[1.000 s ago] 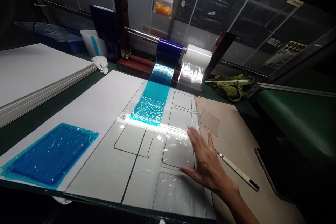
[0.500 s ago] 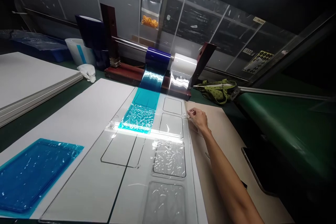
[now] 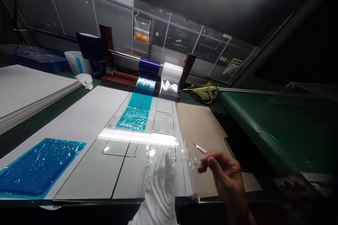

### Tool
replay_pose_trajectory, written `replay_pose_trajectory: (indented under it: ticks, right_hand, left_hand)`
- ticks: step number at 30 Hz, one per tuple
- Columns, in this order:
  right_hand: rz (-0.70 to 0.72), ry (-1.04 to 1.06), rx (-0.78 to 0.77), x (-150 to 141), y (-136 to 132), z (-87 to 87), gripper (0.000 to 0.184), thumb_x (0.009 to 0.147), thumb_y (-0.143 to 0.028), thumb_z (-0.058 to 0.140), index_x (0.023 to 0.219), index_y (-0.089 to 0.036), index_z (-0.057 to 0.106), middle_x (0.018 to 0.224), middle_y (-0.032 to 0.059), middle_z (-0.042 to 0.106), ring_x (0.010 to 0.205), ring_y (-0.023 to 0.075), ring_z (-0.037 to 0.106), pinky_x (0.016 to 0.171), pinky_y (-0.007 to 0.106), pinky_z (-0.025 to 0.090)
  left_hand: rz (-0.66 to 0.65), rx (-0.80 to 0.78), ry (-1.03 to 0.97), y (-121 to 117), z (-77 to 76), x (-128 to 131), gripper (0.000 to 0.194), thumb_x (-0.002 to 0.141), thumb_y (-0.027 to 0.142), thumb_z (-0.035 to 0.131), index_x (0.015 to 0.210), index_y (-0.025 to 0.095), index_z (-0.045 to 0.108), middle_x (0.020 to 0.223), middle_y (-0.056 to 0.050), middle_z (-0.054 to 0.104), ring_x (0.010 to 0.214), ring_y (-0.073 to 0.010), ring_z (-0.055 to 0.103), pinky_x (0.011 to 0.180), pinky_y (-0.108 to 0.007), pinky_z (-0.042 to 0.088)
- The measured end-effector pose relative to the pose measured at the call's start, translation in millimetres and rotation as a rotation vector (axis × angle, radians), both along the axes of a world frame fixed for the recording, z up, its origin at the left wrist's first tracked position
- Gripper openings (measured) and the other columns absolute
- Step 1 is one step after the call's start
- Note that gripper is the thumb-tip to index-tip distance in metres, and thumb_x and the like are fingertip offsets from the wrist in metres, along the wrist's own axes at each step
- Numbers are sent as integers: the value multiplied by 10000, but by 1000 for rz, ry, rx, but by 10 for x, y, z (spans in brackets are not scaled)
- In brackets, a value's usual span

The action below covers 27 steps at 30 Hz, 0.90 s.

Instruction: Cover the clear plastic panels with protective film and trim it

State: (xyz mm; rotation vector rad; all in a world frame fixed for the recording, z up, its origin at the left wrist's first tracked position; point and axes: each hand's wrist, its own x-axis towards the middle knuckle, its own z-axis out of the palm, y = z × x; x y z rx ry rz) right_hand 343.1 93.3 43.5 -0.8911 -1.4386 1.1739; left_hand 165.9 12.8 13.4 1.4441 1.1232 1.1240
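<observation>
My left hand (image 3: pixel 161 179), in a white glove, is stretched out flat with its fingers together over the near part of the clear sheet (image 3: pixel 89 175) with black outlines. Under and just beyond its fingertips lies a wrinkled clear film piece (image 3: pixel 151 153). My bare right hand (image 3: pixel 223 172) is blurred, thumb and fingers pinched, right of the sheet's edge. A smeared strip of clear film (image 3: pixel 191 168) appears to run from its fingertips. Close beyond it, a craft knife (image 3: pixel 200 148) rests on the brown board (image 3: pixel 194 121). Farther back, a blue film piece (image 3: pixel 134 117) lies on the sheet.
At the back, a dark red stand (image 3: pixel 118 80) carries a blue film roll (image 3: pixel 149 66) and a clear film roll (image 3: pixel 171 72). Stacked blue film (image 3: pixel 39 168) lies left. White boards (image 3: pixel 31 91), a green bag (image 3: pixel 202 92), a phone (image 3: pixel 229 147) and a green covered surface (image 3: pixel 258 119) surround the work.
My right hand has come back from the sheet's far right edge toward me. My gloved left hand has entered over the near clear film. The view has shifted and tilted up.
</observation>
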Motion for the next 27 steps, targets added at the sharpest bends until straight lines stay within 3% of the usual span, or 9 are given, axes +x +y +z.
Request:
replay_pose_trajectory:
  ticks: [2, 4, 8, 10, 12, 16, 20, 24, 27]
  right_hand:
    - [95, 171, -164, -15, -256, -80, 170, 841, -385, 668, 762, -239, 704, 594, -4, 657, 541, 121, 609, 557, 236, 513]
    - [80, 260, -255, 21, -387, -159, 225, 842, -438, 649, 746, -241, 698, 588, -5, 637, 546, 122, 593, 567, 245, 499]
    - [-234, 23, -83, 207, -427, -230, 301, 870, -485, 588, 794, -223, 714, 827, 30, 656, 730, 129, 586, 695, 240, 458]
    - [-260, -144, -38, 269, -442, -219, 350, 906, -510, 518, 898, -216, 707, 759, 13, 606, 682, 117, 534, 661, 234, 419]
    - [-130, -250, -99, 266, -476, -190, 418, 940, -532, 429, 1005, -201, 676, 611, -20, 523, 586, 114, 478, 583, 238, 374]
    - [75, -389, -141, 141, -537, -131, 433, 957, -509, 402, 927, -158, 655, 503, -46, 455, 499, 108, 444, 525, 238, 334]
    - [-7, -670, 170, 1, -597, -126, 343, 971, -358, 415, 777, -158, 615, 555, -16, 522, 512, 110, 488, 539, 243, 330]
    - [-112, -969, 577, -82, -686, -158, 317, 967, -217, 367, 797, -151, 627, 612, 36, 590, 545, 143, 532, 552, 276, 293]
    - [-149, -877, 467, -36, -699, -155, 313, 966, -263, 395, 775, -167, 623, 617, 36, 599, 546, 140, 536, 553, 267, 305]
  left_hand:
    - [45, 82, 84, 21, -13, 115, 757, 820, 454, 629, 1446, 214, 277, 1466, -152, 312, 1315, -356, 346, 1062, -626, 289]
    - [79, 140, 154, -35, -24, 178, 924, 757, 370, 689, 1492, 245, 143, 1480, -158, 290, 1333, -362, 323, 1073, -619, 284]
    - [287, 370, 570, -209, -54, 203, 1146, 616, 176, 662, 1502, 223, -63, 1439, -142, 358, 1320, -327, 345, 1060, -545, 346]
    - [366, 507, 780, -243, -65, 201, 1142, 577, 199, 642, 1505, 168, -24, 1402, -154, 397, 1273, -319, 388, 1021, -510, 390]
    - [384, 553, 898, -237, -61, 200, 1075, 562, 236, 630, 1503, 168, 113, 1415, -171, 380, 1241, -335, 408, 983, -510, 406]
    - [292, 403, 1125, -193, 36, 200, 892, 533, 294, 631, 1401, 242, 431, 1433, -207, 366, 1125, -403, 492, 888, -542, 414]
    - [167, 223, 1301, -142, 237, 260, 878, 548, 373, 623, 1395, 235, 441, 1329, -213, 467, 1087, -428, 500, 812, -515, 417]
    - [71, 133, 1543, -68, 392, 370, 739, 591, 381, 589, 1298, 176, 527, 1086, -208, 548, 878, -375, 523, 673, -473, 390]
    - [64, 210, 1554, -82, 377, 375, 727, 600, 339, 574, 1299, 151, 515, 1059, -212, 545, 859, -366, 512, 672, -483, 388]
